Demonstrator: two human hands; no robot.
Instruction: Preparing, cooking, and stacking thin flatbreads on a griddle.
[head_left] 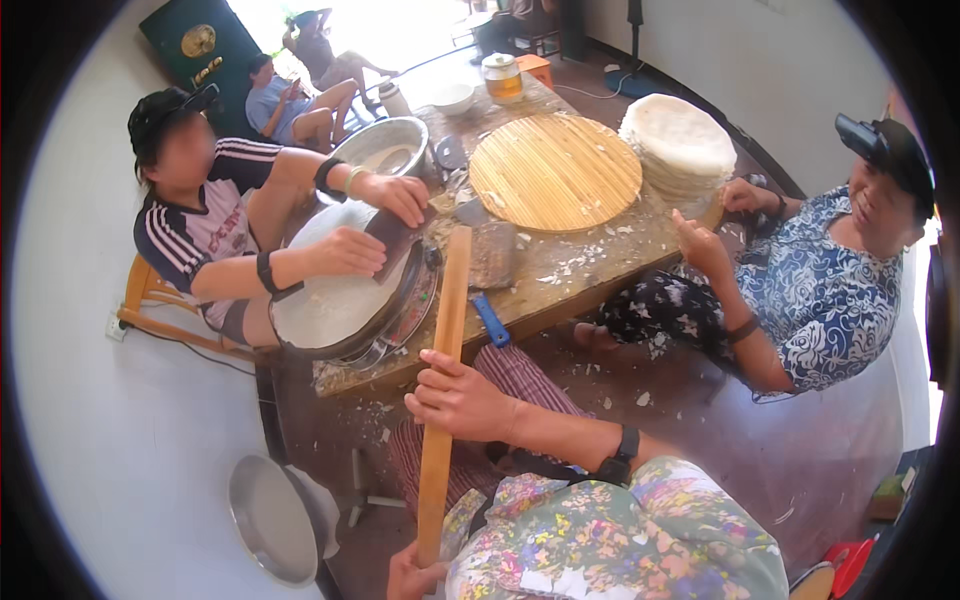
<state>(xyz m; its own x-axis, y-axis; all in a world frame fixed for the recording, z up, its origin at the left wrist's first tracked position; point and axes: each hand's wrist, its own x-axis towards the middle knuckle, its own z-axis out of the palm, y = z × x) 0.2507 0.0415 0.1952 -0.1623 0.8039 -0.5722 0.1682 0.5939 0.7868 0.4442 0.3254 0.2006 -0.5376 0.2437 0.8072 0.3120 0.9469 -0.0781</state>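
A long flat wooden slat (447,340) stands slanted in front of me, its upper end reaching over the table edge. My right hand (462,397) has its fingers curled round the slat's middle. Low in the view, my left hand (412,573) is closed on its bottom end; part of that hand is cut off. Beyond the slat, a co-worker's hands (375,235) press a dark flat scraper (398,240) on a round griddle (330,315) coated with white batter. A blue-handled tool (490,320) lies at the table edge, close to the slat.
On the scrap-strewn table (590,265) lie a round slatted board (555,172) and a stack of thin white flatbreads (680,140). A metal basin (385,148) and a glass jug (502,78) stand farther back. Another person (830,250) sits right. A large bowl (272,520) is lower left.
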